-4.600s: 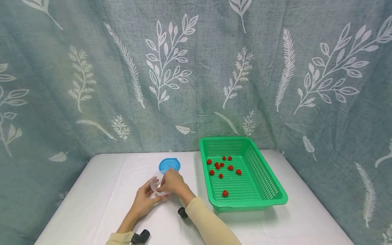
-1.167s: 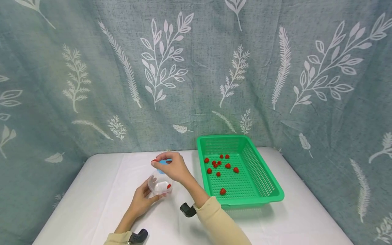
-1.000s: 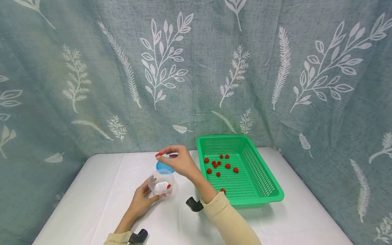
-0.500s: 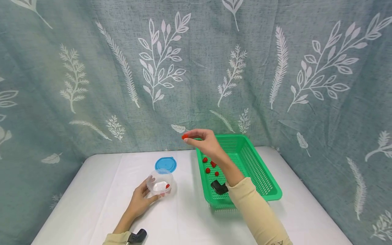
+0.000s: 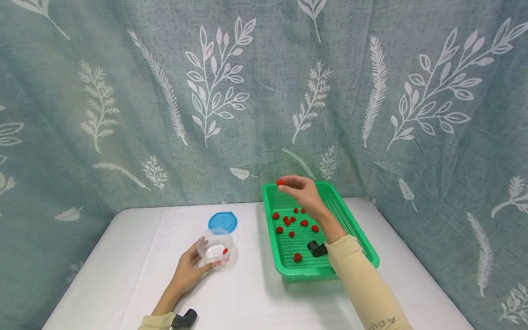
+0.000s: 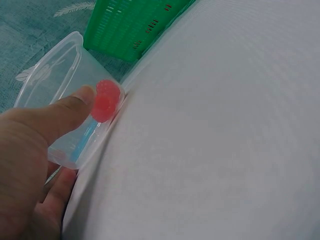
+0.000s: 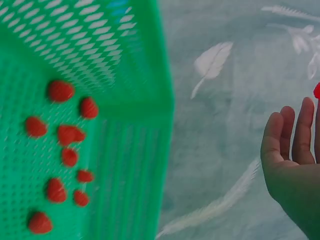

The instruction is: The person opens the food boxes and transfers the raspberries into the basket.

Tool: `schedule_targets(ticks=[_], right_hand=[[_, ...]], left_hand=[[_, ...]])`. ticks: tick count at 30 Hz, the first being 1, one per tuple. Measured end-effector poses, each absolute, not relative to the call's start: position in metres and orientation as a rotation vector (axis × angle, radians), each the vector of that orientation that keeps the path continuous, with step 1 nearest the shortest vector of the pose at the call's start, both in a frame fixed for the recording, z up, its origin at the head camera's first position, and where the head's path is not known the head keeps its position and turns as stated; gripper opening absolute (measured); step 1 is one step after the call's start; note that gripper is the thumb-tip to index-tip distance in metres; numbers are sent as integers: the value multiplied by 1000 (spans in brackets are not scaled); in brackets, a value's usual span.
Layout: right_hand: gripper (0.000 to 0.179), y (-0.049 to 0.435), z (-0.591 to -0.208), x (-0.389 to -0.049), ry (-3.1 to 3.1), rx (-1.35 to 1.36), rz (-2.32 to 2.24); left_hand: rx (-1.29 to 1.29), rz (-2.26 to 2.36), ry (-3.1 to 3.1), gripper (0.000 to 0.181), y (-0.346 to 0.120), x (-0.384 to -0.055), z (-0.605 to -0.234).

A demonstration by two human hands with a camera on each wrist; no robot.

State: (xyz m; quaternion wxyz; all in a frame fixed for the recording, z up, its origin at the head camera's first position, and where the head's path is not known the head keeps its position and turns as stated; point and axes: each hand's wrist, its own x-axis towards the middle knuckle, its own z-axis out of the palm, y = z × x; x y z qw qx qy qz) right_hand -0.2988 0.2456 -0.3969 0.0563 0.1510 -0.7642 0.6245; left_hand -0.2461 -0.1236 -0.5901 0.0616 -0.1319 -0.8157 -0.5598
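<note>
My left hand (image 5: 185, 270) grips a small clear plastic container (image 5: 208, 253) on the table, thumb on the near side in the left wrist view. Red raspberries (image 6: 104, 102) show through its wall, low down inside. My right hand (image 5: 305, 191) is raised over the far part of a green basket (image 5: 309, 275), pinching a raspberry (image 5: 280, 182) between thumb and fingertips. Below that hand, several raspberries (image 7: 56, 190) are scattered on the basket's floor. In the right wrist view the pinched berry is mostly cut off at the edge.
A round blue lid (image 5: 222, 222) lies flat just behind the container. The white-covered table (image 5: 231, 298) carries everything, and a patterned grey-green curtain (image 5: 165, 114) hangs right behind its far edge. The basket's raised walls stand to the container's right.
My right hand was inside the container, then lifted out with a raspberry and travelled right to above the basket. My left hand keeps holding the container in place.
</note>
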Motion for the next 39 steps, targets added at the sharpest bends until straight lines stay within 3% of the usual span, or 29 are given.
schedule_targets(ticks=[18, 39], right_hand=[[42, 304, -451, -336, -2456, 156, 1827], [42, 321, -473, -346, -2498, -91, 1871]], left_hand=[[-406, -1726, -2445, 92, -126, -247, -586], [-409, -1723, -2439, 90, -126, -251, -590]])
